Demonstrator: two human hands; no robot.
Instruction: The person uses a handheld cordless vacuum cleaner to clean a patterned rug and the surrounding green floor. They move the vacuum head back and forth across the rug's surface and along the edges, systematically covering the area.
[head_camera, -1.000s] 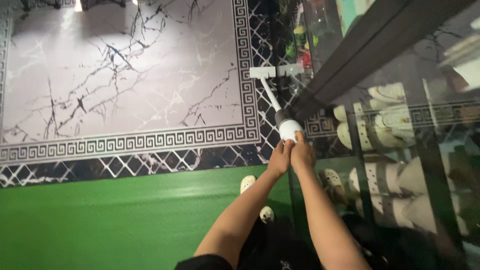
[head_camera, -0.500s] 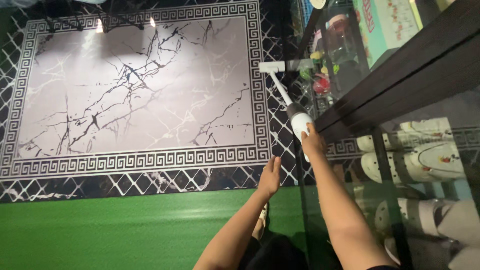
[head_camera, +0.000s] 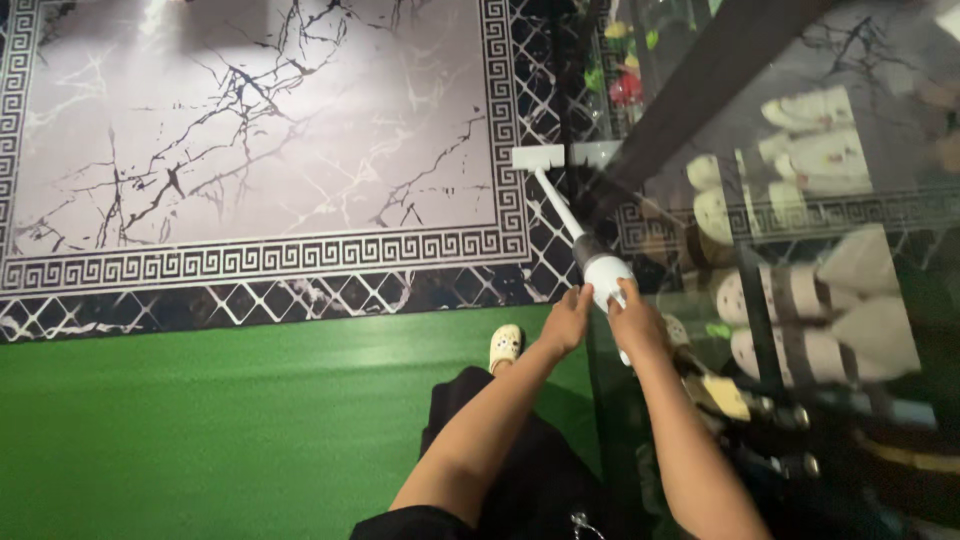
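I hold a white stick vacuum (head_camera: 603, 270) at its upper body. My right hand (head_camera: 636, 322) is wrapped around the handle. My left hand (head_camera: 567, 318) grips the body just to its left. The thin tube runs up and left to the flat white floor head (head_camera: 538, 157). The head rests on the dark lattice border of a marble-patterned rug (head_camera: 250, 140), beside the base of a glass cabinet (head_camera: 800, 200).
Green matting (head_camera: 200, 420) covers the floor in front of the rug. My foot in a cream clog (head_camera: 505, 346) stands on it. The cabinet on the right has dark frames and holds several pale shoes (head_camera: 810, 130).
My left hand, which had come off the vacuum half a second ago, is back on its body. The vacuum has drawn back a little towards me.
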